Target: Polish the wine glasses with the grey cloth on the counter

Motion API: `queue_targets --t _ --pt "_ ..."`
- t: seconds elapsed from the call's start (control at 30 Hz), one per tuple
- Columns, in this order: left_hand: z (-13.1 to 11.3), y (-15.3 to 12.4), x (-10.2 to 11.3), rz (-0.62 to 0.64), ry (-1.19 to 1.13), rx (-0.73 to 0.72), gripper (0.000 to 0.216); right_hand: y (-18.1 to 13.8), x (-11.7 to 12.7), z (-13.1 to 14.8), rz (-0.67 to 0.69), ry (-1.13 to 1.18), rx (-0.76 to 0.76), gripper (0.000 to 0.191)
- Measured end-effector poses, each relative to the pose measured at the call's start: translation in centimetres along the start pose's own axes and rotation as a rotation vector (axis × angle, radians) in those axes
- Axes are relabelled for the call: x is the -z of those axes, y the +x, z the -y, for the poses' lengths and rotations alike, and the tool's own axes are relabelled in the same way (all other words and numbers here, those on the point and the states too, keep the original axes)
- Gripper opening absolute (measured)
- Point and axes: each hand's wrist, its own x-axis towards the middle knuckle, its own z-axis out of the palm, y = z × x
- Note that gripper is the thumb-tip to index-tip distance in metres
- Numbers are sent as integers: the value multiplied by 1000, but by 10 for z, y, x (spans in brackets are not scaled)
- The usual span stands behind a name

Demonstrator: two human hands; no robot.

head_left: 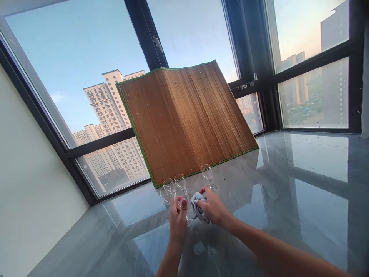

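My left hand [178, 215] has its fingers curled round a clear stemmed glass, mostly hidden behind the hand; a round glass foot [189, 222] shows just right of it. Bunched in my right hand [212, 206] is a pale grey-white cloth [198, 207], close beside the left hand. Beyond the left hand stand two clear stemmed glasses, one [180, 182] slightly right of the other [169, 186]. A further glass rim [165, 197] shows at their left, and I cannot tell which glass it belongs to. Another stemmed glass [206, 173] stands upright behind my right hand.
A brown bamboo mat [187, 119] with green edging leans against the dark-framed windows, behind the glasses. The shiny grey stone surface [259, 238] reflects the windows. A white wall [31, 165] borders it at the left. Tall buildings show outside.
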Motion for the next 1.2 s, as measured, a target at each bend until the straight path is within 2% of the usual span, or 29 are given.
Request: queue_targets --t 0.1,0.23,0.33,0.5,0.67,0.8,0.93,1.07,1.2 --pt "5 2 1 18 56 18 54 1 3 -6 -28 -282 62 24" --pt "13 6 3 38 145 59 62 -2 5 -8 71 -555 42 25" --pt "17 10 4 37 162 71 66 -6 5 -6 134 -662 86 24" --pt "21 13 5 33 156 109 75 -13 6 -3 179 -714 230 25" --pt "21 13 5 4 142 109 75 -17 5 -5 227 -771 361 48" --pt "17 12 5 19 132 102 68 -17 6 -3 342 -826 480 58" --pt "13 11 3 37 119 107 58 -18 8 0 418 -879 566 52" --pt "9 9 4 31 106 167 48 -20 11 2 428 -870 633 48" --pt "5 8 8 -85 182 139 42 -22 11 2 420 -866 663 54"
